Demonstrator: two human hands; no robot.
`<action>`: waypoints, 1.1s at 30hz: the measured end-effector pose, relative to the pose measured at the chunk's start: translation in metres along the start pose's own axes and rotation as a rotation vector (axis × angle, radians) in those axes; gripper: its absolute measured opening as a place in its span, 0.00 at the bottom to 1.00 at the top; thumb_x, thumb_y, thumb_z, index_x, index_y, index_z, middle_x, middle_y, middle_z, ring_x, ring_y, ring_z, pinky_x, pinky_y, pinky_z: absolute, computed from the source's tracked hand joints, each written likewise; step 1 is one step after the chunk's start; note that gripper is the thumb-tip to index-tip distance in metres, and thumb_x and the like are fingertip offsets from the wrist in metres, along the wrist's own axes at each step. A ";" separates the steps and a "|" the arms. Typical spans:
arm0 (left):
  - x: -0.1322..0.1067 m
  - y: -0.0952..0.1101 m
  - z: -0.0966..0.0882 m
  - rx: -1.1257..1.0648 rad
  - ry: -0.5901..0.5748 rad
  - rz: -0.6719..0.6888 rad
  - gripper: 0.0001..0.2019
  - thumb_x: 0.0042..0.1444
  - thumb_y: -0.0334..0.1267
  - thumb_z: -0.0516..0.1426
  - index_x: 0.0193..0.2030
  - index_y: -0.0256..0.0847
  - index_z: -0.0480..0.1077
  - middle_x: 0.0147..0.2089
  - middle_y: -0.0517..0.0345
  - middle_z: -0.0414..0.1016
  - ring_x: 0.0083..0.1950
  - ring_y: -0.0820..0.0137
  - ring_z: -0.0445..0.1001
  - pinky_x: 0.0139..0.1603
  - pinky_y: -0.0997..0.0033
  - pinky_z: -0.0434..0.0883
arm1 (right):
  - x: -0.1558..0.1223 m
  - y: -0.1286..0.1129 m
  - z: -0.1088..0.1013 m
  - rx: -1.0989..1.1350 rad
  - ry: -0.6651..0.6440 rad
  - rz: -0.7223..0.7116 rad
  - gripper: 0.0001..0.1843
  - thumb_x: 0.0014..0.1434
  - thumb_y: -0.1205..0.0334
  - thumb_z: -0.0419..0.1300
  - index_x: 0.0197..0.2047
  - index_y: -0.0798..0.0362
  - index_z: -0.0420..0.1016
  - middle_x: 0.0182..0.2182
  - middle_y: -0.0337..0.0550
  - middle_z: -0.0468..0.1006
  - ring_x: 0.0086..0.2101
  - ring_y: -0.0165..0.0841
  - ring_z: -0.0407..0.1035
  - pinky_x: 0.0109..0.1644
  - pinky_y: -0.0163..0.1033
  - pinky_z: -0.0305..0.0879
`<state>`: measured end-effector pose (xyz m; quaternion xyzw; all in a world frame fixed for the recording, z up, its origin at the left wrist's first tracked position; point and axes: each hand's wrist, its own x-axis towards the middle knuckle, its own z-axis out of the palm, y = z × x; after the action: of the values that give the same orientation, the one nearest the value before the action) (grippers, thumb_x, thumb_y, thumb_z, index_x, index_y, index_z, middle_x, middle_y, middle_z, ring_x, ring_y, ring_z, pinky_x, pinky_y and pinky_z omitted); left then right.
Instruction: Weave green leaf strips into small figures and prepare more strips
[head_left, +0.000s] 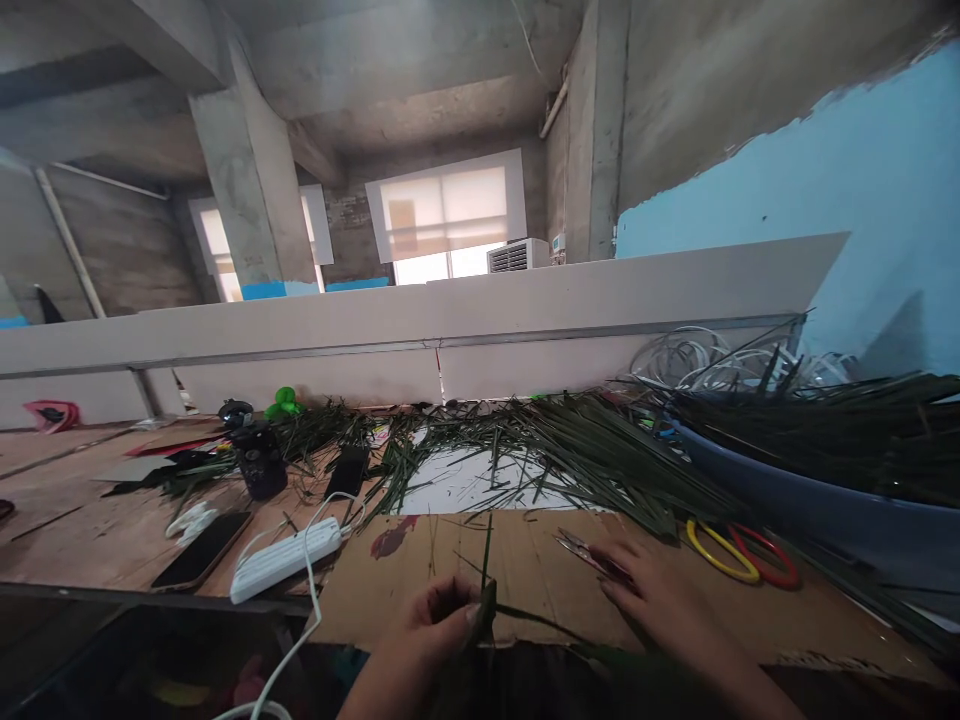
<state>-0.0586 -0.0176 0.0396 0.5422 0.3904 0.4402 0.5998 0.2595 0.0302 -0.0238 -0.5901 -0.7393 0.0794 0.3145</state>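
Note:
My left hand (pixel 435 620) pinches a folded green palm leaf strip (pixel 486 590) near the front edge of a cardboard sheet (pixel 525 570); one thin blade sticks straight up from the fingers. My right hand (pixel 660 595) lies flat on the cardboard with its fingers stretched over a small pair of scissors (pixel 581 548), whose metal tips point left. A heap of long green leaf strips (pixel 570 450) lies just beyond the cardboard.
A blue tub (pixel 825 500) full of leaves stands at the right, with yellow and red rings (pixel 742 555) beside it. To the left are a white power strip (pixel 285 558), a phone (pixel 202 550) and a black cup (pixel 259 460). A white partition (pixel 450 320) closes the back.

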 end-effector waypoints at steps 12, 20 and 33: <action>-0.065 0.034 -0.038 0.537 -0.069 -0.254 0.13 0.45 0.44 0.63 0.36 0.41 0.75 0.41 0.59 0.71 0.46 0.62 0.66 0.48 0.67 0.62 | -0.002 -0.003 0.000 -0.134 -0.025 0.028 0.14 0.57 0.64 0.52 0.41 0.51 0.78 0.42 0.51 0.80 0.41 0.45 0.75 0.41 0.43 0.66; -0.054 0.023 -0.028 0.385 -0.234 -0.306 0.11 0.39 0.41 0.64 0.31 0.40 0.75 0.28 0.66 0.64 0.33 0.72 0.59 0.35 0.74 0.58 | -0.060 -0.046 -0.015 0.615 -0.253 0.231 0.26 0.54 0.47 0.61 0.54 0.46 0.79 0.51 0.50 0.80 0.51 0.51 0.72 0.53 0.48 0.69; -0.039 0.017 -0.012 0.367 -0.344 -0.334 0.09 0.40 0.39 0.64 0.30 0.40 0.74 0.24 0.68 0.63 0.28 0.75 0.58 0.29 0.76 0.57 | -0.057 -0.092 -0.010 0.765 -0.688 0.031 0.21 0.66 0.41 0.53 0.44 0.48 0.79 0.36 0.40 0.75 0.38 0.36 0.67 0.44 0.38 0.62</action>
<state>-0.0833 -0.0506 0.0550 0.6366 0.4397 0.1592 0.6132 0.1955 -0.0513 0.0076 -0.3834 -0.7093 0.5383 0.2451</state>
